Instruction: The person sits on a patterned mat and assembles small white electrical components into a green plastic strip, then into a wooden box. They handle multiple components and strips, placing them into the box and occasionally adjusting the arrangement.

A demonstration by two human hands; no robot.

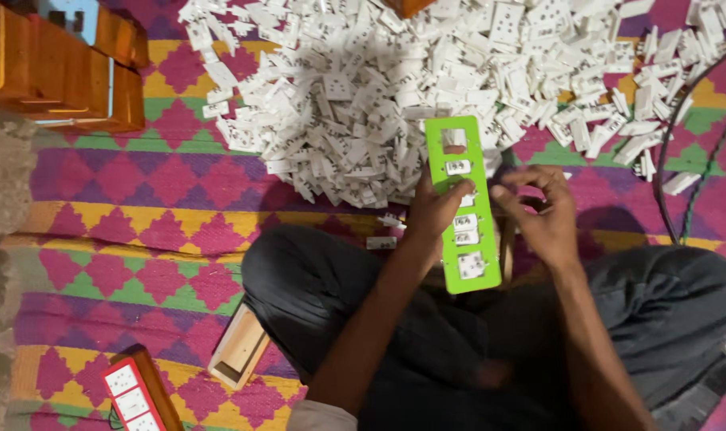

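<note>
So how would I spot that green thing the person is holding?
Start at the big pile of white sockets on the patterned mat. Just below it, the left hand holds a long plate. It is the only bright green piece, with white sockets set in its cutouts.

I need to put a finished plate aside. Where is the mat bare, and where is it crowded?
Bare mat lies between the orange wooden boxes, the white socket pile and the left knee. The pile crowds the whole top, right up to the green plate.
</note>
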